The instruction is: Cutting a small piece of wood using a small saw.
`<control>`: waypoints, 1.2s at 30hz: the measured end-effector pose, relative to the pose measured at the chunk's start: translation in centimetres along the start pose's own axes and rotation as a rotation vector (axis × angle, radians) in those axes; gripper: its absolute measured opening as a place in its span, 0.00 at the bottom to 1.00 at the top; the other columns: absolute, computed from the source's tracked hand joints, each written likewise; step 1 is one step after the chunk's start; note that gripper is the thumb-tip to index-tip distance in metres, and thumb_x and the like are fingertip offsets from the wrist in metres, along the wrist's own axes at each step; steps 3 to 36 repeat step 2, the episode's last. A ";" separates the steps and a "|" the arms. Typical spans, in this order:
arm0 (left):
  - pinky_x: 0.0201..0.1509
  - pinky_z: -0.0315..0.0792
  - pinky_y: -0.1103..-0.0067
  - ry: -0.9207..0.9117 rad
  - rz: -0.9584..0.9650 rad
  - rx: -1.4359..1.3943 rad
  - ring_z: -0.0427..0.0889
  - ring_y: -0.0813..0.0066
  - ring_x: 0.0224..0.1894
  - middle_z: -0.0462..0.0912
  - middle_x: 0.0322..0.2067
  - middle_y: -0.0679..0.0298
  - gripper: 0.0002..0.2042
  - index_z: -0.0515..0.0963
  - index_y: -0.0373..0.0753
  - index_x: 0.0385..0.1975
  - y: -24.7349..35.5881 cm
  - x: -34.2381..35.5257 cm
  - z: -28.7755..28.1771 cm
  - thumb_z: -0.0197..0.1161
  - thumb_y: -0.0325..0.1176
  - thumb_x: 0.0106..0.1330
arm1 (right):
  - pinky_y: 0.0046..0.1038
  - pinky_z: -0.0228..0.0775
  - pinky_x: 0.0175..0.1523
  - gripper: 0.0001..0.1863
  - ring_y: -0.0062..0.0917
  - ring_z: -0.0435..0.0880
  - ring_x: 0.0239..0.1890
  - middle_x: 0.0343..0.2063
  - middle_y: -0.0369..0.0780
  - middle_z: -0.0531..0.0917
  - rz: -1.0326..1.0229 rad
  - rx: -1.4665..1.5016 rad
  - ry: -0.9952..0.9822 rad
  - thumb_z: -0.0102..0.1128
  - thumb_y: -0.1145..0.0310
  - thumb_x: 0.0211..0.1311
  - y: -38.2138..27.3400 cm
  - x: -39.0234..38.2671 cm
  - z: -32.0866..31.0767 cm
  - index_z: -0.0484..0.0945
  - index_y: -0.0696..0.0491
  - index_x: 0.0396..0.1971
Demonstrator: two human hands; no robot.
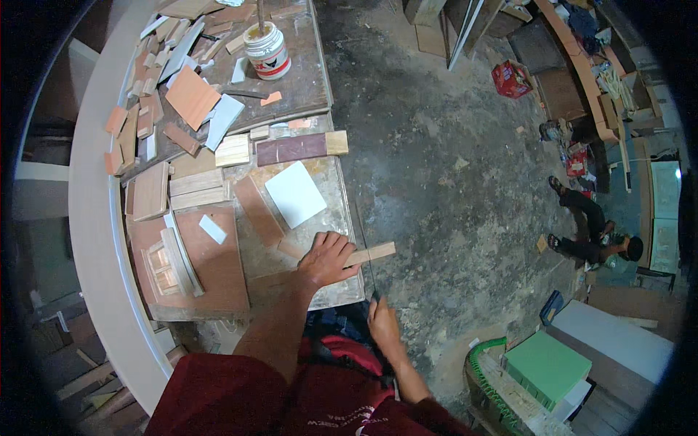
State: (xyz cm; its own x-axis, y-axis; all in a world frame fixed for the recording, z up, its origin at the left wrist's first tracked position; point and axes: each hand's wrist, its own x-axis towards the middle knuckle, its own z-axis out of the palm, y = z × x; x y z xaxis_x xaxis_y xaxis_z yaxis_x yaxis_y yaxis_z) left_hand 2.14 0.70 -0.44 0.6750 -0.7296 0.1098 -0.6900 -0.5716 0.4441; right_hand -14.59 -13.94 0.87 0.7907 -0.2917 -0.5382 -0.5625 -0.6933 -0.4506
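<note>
My left hand (329,258) is clamped over a narrow wooden strip (379,251) at the right edge of the workbench (336,287), fingers curled down on it. The strip's free end juts out past the edge. Below and to the right, my right hand (383,324) grips the dark handle of a saw (372,280). Its thin blade, seen almost edge-on, runs away from me across the strip just right of my left fingers. Beyond my left hand lie a white square tile (296,194) and a brown board (258,211).
Wood offcuts (193,98) crowd the bench's far left, by a white tub (267,51) holding a stick. A small wooden frame piece (169,265) lies left. A person (592,229) sits at the far right of the stained floor. A green box (547,368) stands lower right.
</note>
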 end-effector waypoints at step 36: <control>0.49 0.61 0.69 0.052 0.018 -0.012 0.69 0.63 0.42 0.72 0.33 0.61 0.18 0.76 0.39 0.34 0.2 0.4 0.0 0.66 0.45 0.50 | 0.54 0.67 0.36 0.19 0.55 0.78 0.29 0.24 0.60 0.78 -0.045 0.096 -0.019 0.46 0.59 0.66 -1.4 4.0 -0.5 0.67 0.61 0.45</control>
